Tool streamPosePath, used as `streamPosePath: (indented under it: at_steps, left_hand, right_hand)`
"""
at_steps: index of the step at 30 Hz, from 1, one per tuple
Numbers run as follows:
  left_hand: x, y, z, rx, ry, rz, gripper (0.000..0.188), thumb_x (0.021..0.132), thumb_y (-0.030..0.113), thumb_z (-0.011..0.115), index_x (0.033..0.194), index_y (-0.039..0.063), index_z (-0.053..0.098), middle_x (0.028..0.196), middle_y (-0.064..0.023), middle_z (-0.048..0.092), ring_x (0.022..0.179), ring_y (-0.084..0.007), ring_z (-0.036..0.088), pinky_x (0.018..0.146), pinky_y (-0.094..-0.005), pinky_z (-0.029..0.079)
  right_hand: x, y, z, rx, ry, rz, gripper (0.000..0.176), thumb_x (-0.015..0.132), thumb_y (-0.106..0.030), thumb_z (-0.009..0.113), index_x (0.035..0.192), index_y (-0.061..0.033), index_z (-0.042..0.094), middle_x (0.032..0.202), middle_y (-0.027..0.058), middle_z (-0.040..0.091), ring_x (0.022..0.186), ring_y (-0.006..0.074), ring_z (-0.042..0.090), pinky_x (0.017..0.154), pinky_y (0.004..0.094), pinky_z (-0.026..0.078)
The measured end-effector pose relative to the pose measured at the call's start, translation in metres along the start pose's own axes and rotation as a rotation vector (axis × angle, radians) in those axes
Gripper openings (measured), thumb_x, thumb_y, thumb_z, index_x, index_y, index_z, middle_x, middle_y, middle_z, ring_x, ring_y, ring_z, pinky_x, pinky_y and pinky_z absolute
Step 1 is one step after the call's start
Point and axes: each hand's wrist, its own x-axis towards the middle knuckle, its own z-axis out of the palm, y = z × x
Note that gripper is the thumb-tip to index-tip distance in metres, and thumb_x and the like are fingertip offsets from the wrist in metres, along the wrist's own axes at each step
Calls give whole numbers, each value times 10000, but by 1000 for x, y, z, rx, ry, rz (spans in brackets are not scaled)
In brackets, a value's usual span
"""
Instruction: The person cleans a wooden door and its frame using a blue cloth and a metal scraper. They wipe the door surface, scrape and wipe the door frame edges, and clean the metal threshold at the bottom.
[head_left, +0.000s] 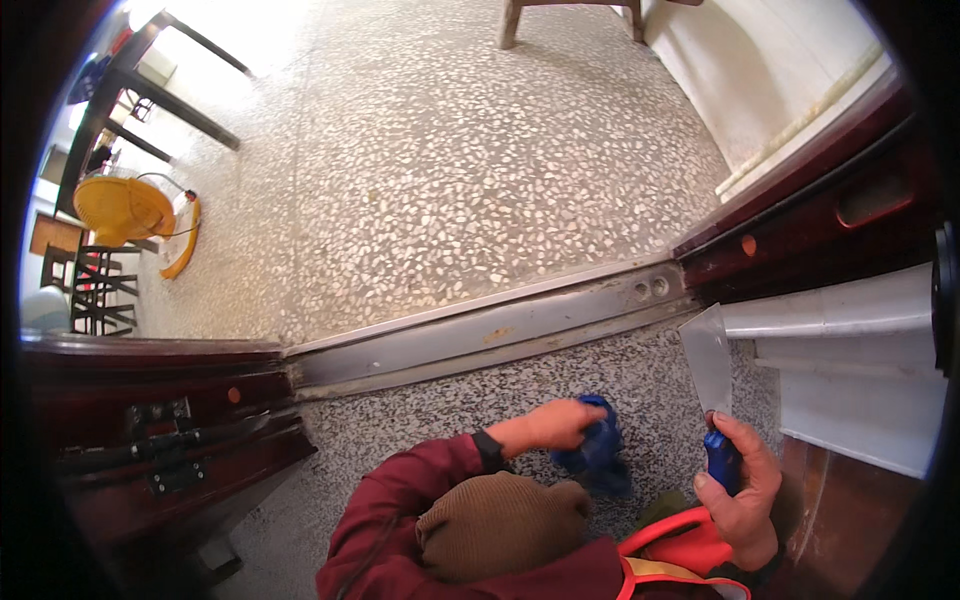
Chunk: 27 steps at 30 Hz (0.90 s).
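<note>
My left hand (559, 426) grips a bunched blue cloth (604, 442) low over the speckled stone floor outside a doorway; the hand is slightly blurred. In my right hand (742, 480) is the blue handle of a scraper (709, 360), its wide metal blade pointing up toward the right end of the metal door threshold (480, 330). A brownish stain shows on the threshold. My brown knit-covered knee or other clothing cannot be told apart at the bottom middle; beside it are a maroon sleeve and a red-edged garment.
Dark red door frame parts stand left (232, 375) and right (795, 202) of the threshold. White panels (847, 375) lie at the right. Beyond, on the terrazzo floor (480, 150), are a yellow fan (124, 206), stools (105, 292) and dark table legs.
</note>
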Motion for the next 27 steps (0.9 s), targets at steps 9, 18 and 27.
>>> streamPosePath:
  at_steps: [9,18,27]
  left_hand:
    - [-115,-11,-37,-540,605,-242,284,927,242,705,1120,48,631,796,-73,646,743,-139,611,692,-327,495]
    - [-294,-102,15,-443,1934,-719,375,944,248,715,1154,-38,594,990,-107,665,892,-214,597,849,-355,488]
    - [-332,-201,-21,286,1743,-1427,579,993,348,596,1393,-44,451,1391,-267,463,1259,-431,482,1042,-497,424]
  right_hand:
    - [-1,-4,15,59,-3,61,584,701,-9,676,1280,13,601,1162,175,680,1029,249,656,933,331,488]
    - [5,28,13,34,-108,41,674,770,18,611,1432,-25,493,1334,66,569,716,50,526,578,190,450]
    - [9,6,19,132,-59,215,630,737,9,629,1360,42,542,1343,170,591,1259,241,556,1098,358,393]
